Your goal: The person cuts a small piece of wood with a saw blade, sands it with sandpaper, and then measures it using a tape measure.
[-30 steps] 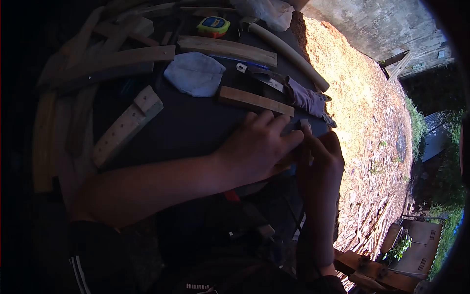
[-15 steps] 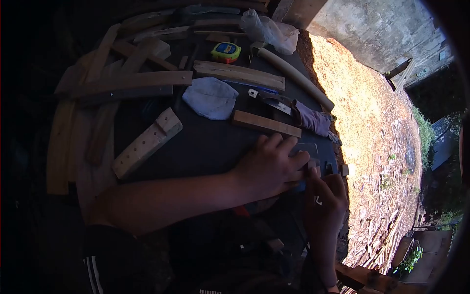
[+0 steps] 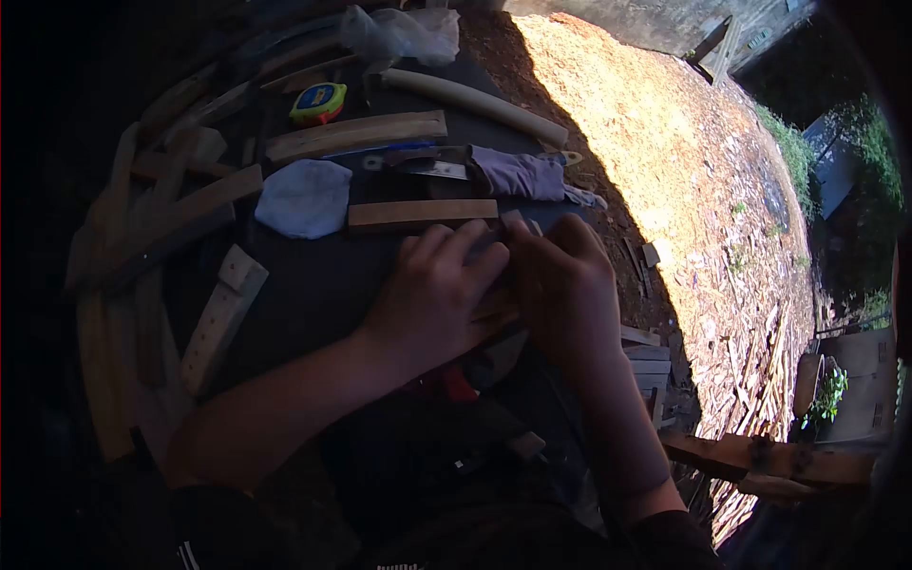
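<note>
- Head view: the left hand (image 3: 437,285) lies palm down with fingers splayed at the near edge of the dark table (image 3: 323,275). The right hand (image 3: 562,285) curls against it. What sits between them is hidden, so I cannot tell whether either hand grips anything.
- The wooden strip (image 3: 423,214) lies flat just beyond the fingertips.
- Risk: working at the shaded edge, a small piece could slip off into the wood chips (image 3: 665,142).
- Risk: a metal tool (image 3: 427,166) lies just past the strip, and a forward reach could meet it.
- Containers: the only one is a plastic bag (image 3: 404,33) at the far edge, its contents unclear.
</note>
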